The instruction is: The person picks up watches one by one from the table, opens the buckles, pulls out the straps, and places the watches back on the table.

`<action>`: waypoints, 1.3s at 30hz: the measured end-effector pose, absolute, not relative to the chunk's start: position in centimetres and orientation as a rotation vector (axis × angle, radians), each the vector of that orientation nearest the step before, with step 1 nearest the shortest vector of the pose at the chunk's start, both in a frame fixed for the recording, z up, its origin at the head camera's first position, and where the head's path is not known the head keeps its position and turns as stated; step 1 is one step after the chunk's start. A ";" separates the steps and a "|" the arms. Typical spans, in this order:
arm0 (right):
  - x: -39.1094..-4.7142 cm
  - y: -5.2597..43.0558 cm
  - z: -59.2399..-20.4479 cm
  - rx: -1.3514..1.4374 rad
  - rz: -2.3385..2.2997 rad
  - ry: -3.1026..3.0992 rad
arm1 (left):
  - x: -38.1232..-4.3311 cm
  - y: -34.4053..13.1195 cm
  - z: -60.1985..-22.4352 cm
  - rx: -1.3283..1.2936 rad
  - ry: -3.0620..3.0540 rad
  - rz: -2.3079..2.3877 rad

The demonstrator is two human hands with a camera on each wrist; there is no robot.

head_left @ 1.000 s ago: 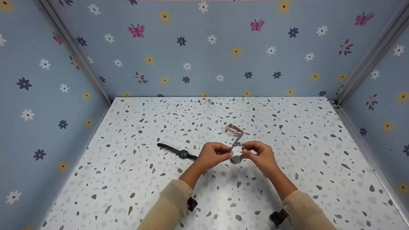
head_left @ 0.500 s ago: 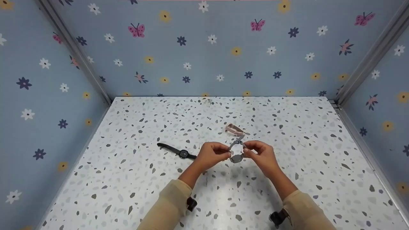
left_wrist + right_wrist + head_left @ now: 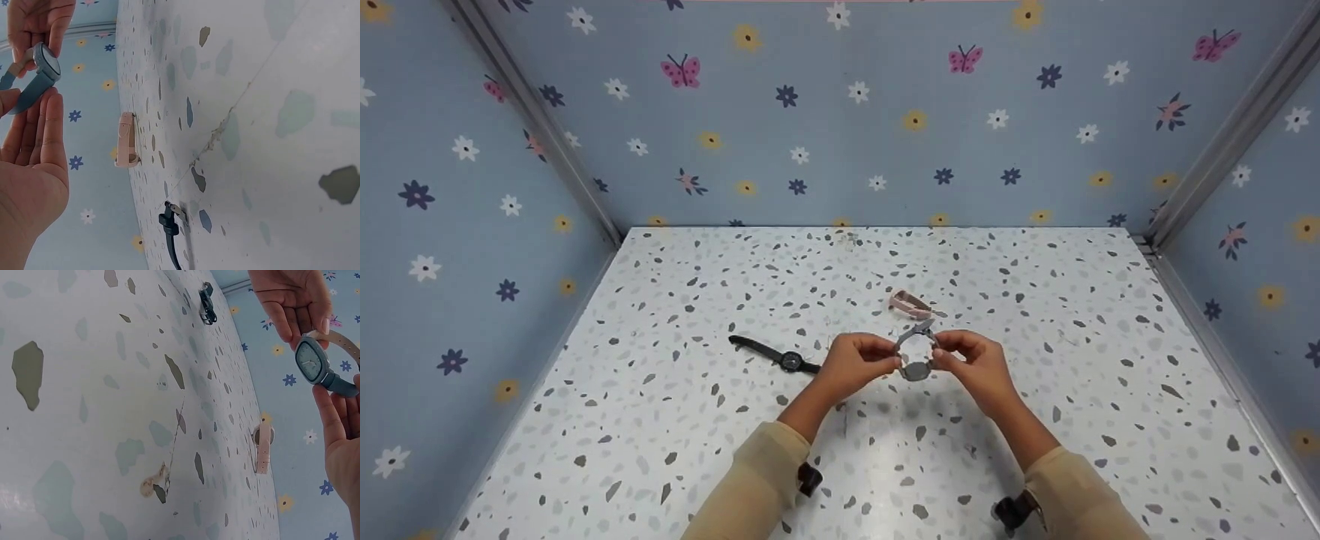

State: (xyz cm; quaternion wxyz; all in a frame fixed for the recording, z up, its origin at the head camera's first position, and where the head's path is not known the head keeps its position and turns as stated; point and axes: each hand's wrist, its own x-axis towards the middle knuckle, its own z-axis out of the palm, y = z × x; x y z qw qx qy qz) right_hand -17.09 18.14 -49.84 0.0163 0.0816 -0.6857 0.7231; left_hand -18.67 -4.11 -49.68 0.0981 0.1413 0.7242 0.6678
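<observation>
The blue-grey watch [image 3: 916, 371] hangs above the table [image 3: 1035, 285], its strap looped, fingers of the left hand [image 3: 851, 367] and right hand [image 3: 978, 367] pinching either side. Whether its buckle is fastened is too small to tell; a slack pinch could drop it. The pink watch [image 3: 910, 304] lies just beyond; a low left wrist might nudge the black watch [image 3: 790, 361].

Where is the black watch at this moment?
In the head view, the black watch lies on the table, left of the left hand, which hides one end of its strap.
</observation>
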 end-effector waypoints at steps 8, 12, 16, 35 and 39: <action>-17.0 18.2 -49.9 0.256 2.242 -2.122 | -18.7 -4.2 -49.9 0.408 2.142 1.991; -17.0 18.2 -50.0 0.286 2.241 -2.109 | -18.6 -4.2 -49.8 0.412 2.139 1.997; -16.9 18.3 -50.0 0.317 2.242 -2.097 | -18.6 -4.2 -49.7 0.414 2.126 2.002; -16.9 18.3 -50.1 0.271 2.235 -2.093 | -17.0 -4.3 -46.9 0.378 2.090 2.033; -16.9 18.3 -50.1 0.270 2.229 -2.089 | -17.0 -4.3 -47.0 0.384 2.087 2.038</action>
